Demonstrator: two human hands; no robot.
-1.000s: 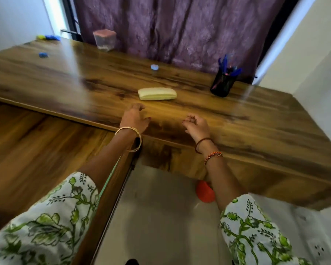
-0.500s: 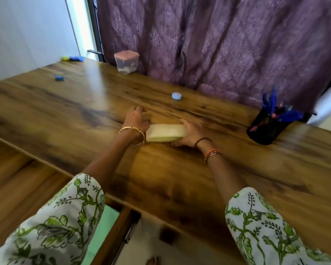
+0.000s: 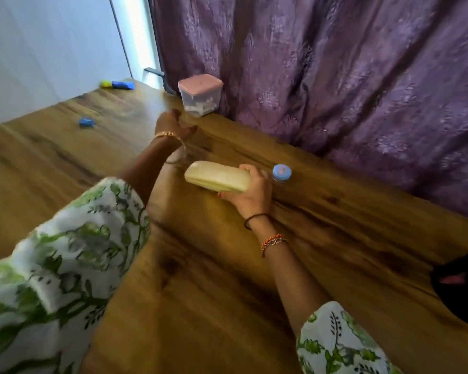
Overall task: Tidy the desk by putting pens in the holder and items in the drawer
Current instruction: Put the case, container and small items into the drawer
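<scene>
Pale yellow case (image 3: 216,177) lifted just above tabletop (image 3: 227,292), gripped at right end by right hand (image 3: 250,191), fingers curled round it; likely light, rigid, smooth shell, so slippery; better held mid-body; left hand (image 3: 173,125) reaching toward pink-lidded container (image 3: 200,94), fingers loose, holding nothing; blue cap (image 3: 281,173) just beside right hand.

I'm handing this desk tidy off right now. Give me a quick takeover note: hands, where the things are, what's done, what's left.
Right hand grips the yellow case, lifted just off the desk.
Left hand is open, reaching toward the pink-lidded container at the back edge, not touching it.
Still out: small blue round item beside the case, blue piece at left, blue and yellow things in the far corner.
Pen holder is at the right edge, mostly cut off.
Drawer not in view; nothing visibly stowed.
</scene>
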